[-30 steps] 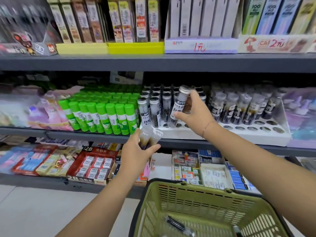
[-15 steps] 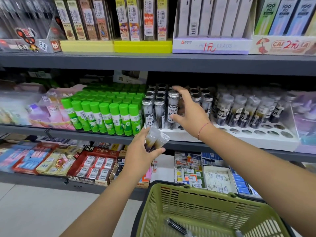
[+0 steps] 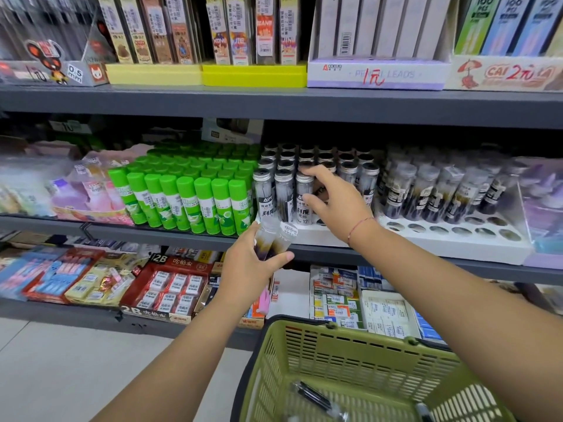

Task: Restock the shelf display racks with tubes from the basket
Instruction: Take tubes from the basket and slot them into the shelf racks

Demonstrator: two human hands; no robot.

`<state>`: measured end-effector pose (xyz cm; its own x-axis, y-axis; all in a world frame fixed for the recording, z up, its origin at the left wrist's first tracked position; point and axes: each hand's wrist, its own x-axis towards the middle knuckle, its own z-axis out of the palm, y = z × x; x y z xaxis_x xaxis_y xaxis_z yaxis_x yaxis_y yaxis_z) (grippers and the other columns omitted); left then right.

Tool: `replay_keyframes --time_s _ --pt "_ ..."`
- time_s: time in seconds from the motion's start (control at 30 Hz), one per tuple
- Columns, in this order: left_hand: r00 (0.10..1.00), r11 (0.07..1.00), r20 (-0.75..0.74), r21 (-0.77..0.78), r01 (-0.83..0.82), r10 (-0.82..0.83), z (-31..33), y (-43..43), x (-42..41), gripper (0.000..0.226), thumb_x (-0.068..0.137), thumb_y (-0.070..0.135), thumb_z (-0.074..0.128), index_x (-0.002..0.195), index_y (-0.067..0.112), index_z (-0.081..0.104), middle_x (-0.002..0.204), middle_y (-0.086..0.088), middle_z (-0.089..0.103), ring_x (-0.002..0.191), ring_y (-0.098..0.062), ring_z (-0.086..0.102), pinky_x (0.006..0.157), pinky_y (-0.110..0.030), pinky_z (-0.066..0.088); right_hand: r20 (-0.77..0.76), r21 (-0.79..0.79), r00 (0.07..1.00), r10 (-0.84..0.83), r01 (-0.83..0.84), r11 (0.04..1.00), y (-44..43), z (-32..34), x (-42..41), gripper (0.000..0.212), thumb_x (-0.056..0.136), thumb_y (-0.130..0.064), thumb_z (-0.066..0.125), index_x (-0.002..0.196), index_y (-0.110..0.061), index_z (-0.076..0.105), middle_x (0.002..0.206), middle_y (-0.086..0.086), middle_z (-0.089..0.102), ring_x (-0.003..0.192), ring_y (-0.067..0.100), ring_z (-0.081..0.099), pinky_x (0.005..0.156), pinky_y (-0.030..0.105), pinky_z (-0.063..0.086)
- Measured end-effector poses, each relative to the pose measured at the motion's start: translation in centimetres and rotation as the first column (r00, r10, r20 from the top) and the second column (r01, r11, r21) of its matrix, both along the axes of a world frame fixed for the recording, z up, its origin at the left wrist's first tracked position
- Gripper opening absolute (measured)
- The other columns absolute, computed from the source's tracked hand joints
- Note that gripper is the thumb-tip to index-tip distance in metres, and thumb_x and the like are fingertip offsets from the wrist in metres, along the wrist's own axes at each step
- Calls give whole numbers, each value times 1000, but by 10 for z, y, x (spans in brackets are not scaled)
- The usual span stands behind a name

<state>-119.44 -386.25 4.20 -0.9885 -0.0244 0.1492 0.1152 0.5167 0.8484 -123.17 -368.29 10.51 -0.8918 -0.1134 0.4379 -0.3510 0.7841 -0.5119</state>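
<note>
1. Now the right hand (image 3: 333,201) is up at the middle shelf (image 3: 122,229).
2. Its thumb and fingers are curled round one tube (image 3: 302,188). That tube stands in the front row of the white rack (image 3: 323,234).
3. Two other tubes stand in the same row, just to the left of it. Many more stand in the rows farther back.
4. The left hand (image 3: 251,269) is lower down, near the front edge of the shelf.
5. Its fingers and thumb are clamped on two tubes (image 3: 275,240). They lie side by side, tilted, with their tops toward the rack.
6. A second rack (image 3: 457,243) sits to the right. Tubes fill its far rows, and round holes show along its near edge.
7. Green glue sticks (image 3: 189,202) stand in rows to the left, just beside the white rack.
8. A green basket (image 3: 365,357) is nearest, low down between the two arms.
9. Some dark, thin things (image 3: 310,397) lie in the bottom of the basket. They are too blurry to tell if they are tubes.
</note>
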Motion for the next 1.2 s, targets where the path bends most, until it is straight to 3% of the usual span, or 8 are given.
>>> replay_keyframes --time_s 0.1,0.17,0.3,0.5,0.63,0.8,0.93,1.2 --pt "1000 998 -7 66 12 -12 7 3 3 33 74 34 80 97 20 60 88 -5 63 83 -23 57 64 -20 39 24 43 999 -22 21 999 1 3 4 49 94 -31 52 140 -35 35 113 1 50 90 17 55 85 35 48" --pt "999 995 -38 89 36 -32 14 6 6 28 75 31 80 83 29 53 81 3 62 76 -16 56 58 -13 38 -59 0 998 -35 35 999 0 4 15 53 92 -35 54 141 -34 33 116 -1 45 97 15 53 84 29 47" --pt "995 983 -51 157 95 -88 23 17 10 27 76 30 79 87 30 55 84 1 66 77 -17 60 64 -21 45 59 -419 978 202 -160 894 -10 -1 49 46 89 -32 61 131 -32 44 108 -7 55 94 4 55 81 18 48" --pt "978 961 -59 182 209 -201 19 29 15 25 83 32 72 102 23 59 88 4 69 82 -13 64 73 -29 50 143 -520 956 254 -146 841 -1 -16 60 25 85 -16 67 110 -20 65 94 -2 69 88 13 64 83 33 55" --pt "987 987 -54 55 153 -150 15 24 12 48 89 43 62 126 14 50 92 1 64 88 -15 59 75 -31 47 25 -534 997 77 -51 844 26 10 52 19 85 -19 66 101 -27 61 94 4 67 89 21 65 79 44 57" --pt "986 988 -72 -33 150 -152 16 27 16 27 91 36 61 95 14 47 70 0 47 66 -16 47 54 -18 35 -71 -529 996 -57 11 849 54 38 42 32 86 -19 67 112 -26 50 101 -1 68 90 25 65 82 46 55" --pt "972 977 -106 -58 203 -208 20 46 17 51 91 39 60 120 0 43 68 9 35 61 -6 40 53 -18 29 -123 -471 983 -133 60 880 85 43 48 32 86 -16 66 110 -27 48 83 -13 63 74 11 61 79 38 56" --pt "888 891 -142 -201 406 -437 26 124 32 29 92 44 56 102 22 39 79 8 40 77 -10 41 65 -23 31 -152 -316 905 -398 337 887 190 53 82 33 82 -22 71 109 -22 52 92 13 64 79 22 60 80 38 52"
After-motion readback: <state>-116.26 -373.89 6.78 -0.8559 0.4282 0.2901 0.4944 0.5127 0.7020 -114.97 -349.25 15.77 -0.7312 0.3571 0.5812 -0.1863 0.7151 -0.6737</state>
